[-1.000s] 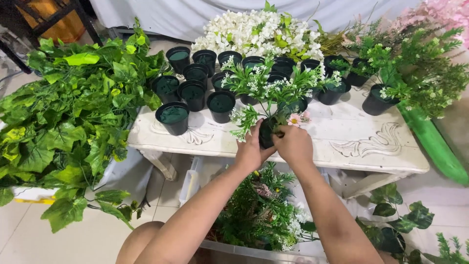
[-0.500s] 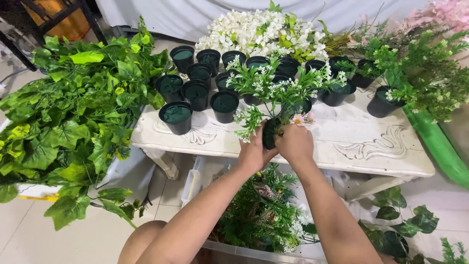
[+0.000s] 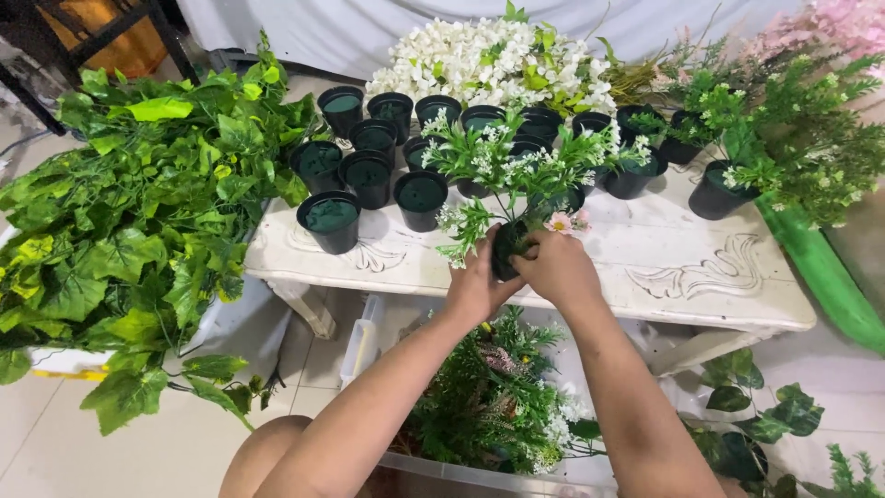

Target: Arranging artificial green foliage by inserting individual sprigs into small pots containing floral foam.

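Two bare hands meet around one small black pot [image 3: 505, 249] at the near edge of a white carved table [image 3: 701, 277]. The left hand [image 3: 475, 286] cups the pot's left side with its fingers curled onto the wall, and the right hand [image 3: 558, 267] wraps the right side and front, so the pot is clasped between both palms. It stands upright on the tabletop or just above it; which one cannot be told. From the pot rises a green sprig with tiny white blossoms [image 3: 516, 166], and a small pale pink flower [image 3: 560, 222] sits just above the right hand's knuckles.

Behind the held pot stands a cluster of like black pots [image 3: 369, 175], each filled with dark green foam, set in loose rows across the table's far half. One of them, nearest the left front corner [image 3: 330, 221], stands a little apart from the rest. At the table's far edge lies a heap of white flowers [image 3: 498, 65]. To the right, leafy green stems with pale buds [image 3: 793, 138] lean over more pots. A mass of broad green leaves [image 3: 138, 212] fills the left side, touching the table's left end. Below the table, between the forearms, a clear plastic bin [image 3: 479, 475] holds more greenery [image 3: 489, 406]. No labels or signs show.
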